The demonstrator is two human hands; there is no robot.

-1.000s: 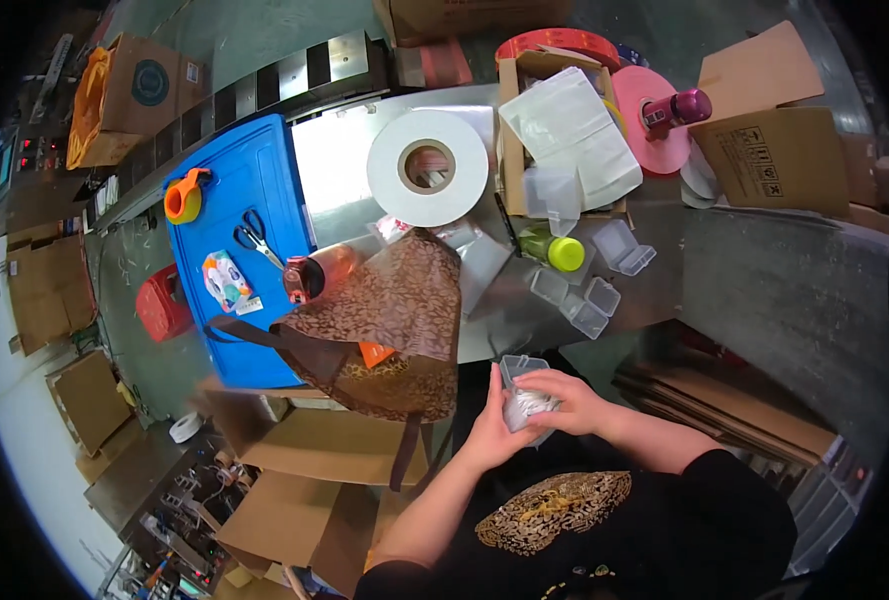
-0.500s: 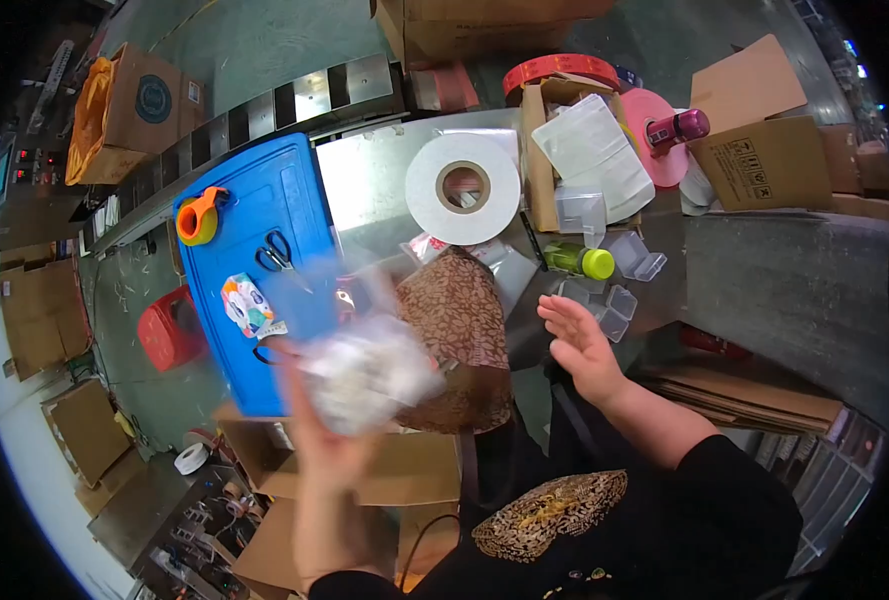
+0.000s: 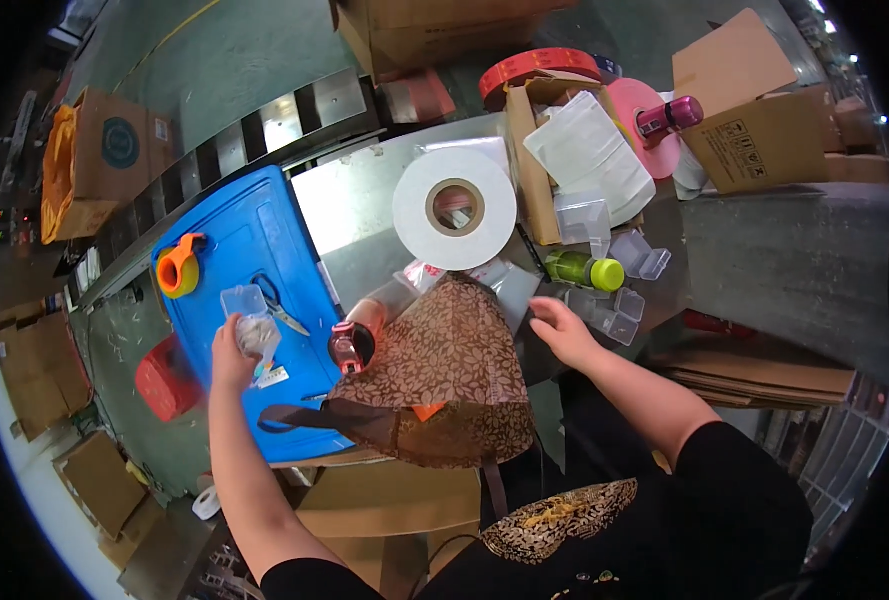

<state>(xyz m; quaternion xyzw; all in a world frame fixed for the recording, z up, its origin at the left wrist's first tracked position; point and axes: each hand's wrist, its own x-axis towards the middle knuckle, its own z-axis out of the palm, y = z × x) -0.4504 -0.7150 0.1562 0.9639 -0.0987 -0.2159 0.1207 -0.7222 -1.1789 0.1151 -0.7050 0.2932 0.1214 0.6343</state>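
My left hand (image 3: pixel 228 358) is closed on a small clear plastic box (image 3: pixel 256 335) with its flap raised and whitish contents inside. It holds the box over the blue plastic lid (image 3: pixel 194 285), just left of the scissors (image 3: pixel 282 308). Part of a colourful packet is hidden behind the box. My right hand (image 3: pixel 562 334) is empty, its fingers apart and slightly bent. Nearest to it are a clear plastic bag (image 3: pixel 516 292) and the brown leaf-patterned cloth (image 3: pixel 449 345). Left of the cloth stands a pinkish cylindrical item with a dark round end (image 3: pixel 350 346).
A white roll (image 3: pixel 404 222) lies on the metal table. To its right are a carton with white sheets (image 3: pixel 589 150), a green bottle (image 3: pixel 576 268) and several clear boxes (image 3: pixel 619 318). An orange tape dispenser (image 3: pixel 176 268) rests on the blue lid. Cardboard boxes (image 3: pixel 764 150) stand around.
My left hand has swung left and forward with the clear box, from beside the brown cloth to above the blue lid. My right hand has drawn slightly left and down. The view has shifted a little.
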